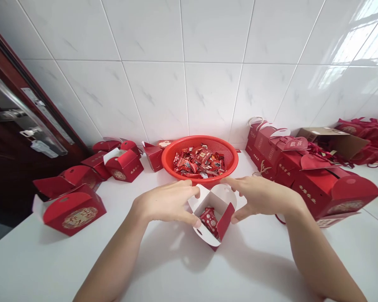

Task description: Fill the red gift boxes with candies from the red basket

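Red box [226, 221] stood just below the frame's centre, flaps [207, 236] open, a red packet [209, 220] inside. My left hand [168, 203] spread thumb and forefinger apart at its left flaps; my right hand [260, 196], also spread, flanked its right side, contact unclear.

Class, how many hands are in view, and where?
2: the left hand at the left side of the open red gift box, the right hand at its right.

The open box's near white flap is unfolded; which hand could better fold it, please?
Probably the left hand: its thumb is at that white flap; the right hand is beside the red flap.
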`<state>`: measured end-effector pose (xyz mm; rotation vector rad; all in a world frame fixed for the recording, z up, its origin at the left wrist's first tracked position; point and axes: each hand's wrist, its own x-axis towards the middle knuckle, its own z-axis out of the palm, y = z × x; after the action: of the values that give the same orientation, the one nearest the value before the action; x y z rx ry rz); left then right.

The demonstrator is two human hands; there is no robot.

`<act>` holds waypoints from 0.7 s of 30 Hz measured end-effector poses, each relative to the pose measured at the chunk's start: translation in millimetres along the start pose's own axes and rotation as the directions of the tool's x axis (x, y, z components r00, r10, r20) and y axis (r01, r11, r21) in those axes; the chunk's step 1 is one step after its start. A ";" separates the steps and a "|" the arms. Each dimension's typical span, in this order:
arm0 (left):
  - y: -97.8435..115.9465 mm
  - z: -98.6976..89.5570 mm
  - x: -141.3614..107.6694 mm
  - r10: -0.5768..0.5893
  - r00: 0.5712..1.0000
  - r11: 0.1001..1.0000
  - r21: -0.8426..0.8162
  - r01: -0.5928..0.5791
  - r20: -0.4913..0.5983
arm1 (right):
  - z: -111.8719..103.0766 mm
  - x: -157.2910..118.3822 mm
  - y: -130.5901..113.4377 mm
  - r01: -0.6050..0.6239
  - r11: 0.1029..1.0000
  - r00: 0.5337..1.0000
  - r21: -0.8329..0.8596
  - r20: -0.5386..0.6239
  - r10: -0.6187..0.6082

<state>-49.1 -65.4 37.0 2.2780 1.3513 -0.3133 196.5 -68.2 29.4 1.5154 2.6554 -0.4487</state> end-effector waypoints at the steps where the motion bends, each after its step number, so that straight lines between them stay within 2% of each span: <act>1: 1.5 0.7 -2.3 0.018 1.000 1.000 0.005 -0.018 -0.003 | 2.3 -0.9 -0.4 -0.021 1.000 0.999 -0.020 0.032 0.022; 4: 7.6 2.1 -9.6 0.137 0.990 0.991 0.003 -0.137 -0.021 | 10.5 -1.0 -5.2 -0.099 0.990 0.992 -0.104 0.067 0.107; 7: 14.7 3.0 -11.5 0.311 0.950 0.950 -0.035 -0.311 -0.013 | 18.2 0.5 -9.8 -0.139 0.979 0.988 -0.148 0.040 0.146; 9: 19.0 4.8 -6.8 0.385 0.923 0.922 -0.055 -0.383 0.025 | 22.0 1.4 -9.8 -0.133 0.982 0.990 -0.134 0.020 0.137; 12: 23.3 9.6 6.6 0.348 0.932 0.937 -0.017 -0.348 0.098 | 24.8 1.7 -6.7 -0.085 0.994 0.996 -0.064 -0.018 0.084; 14: 24.7 12.8 15.2 0.301 0.949 0.953 0.006 -0.303 0.095 | 24.6 0.5 -5.4 -0.035 0.999 0.998 -0.008 -0.044 0.034; 17: 25.6 15.7 21.6 0.235 0.972 0.972 0.011 -0.235 0.014 | 21.5 -2.9 -7.1 0.075 0.996 0.997 0.042 -0.024 -0.074; 21: 26.0 17.1 21.9 0.099 0.988 0.992 0.086 -0.089 -0.120 | 18.2 -5.8 -11.4 0.144 0.989 0.985 0.033 0.093 -0.147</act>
<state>-15.1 -67.7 20.2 2.4555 1.3065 -0.2007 188.0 -83.4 15.7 1.2762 2.7059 -0.5519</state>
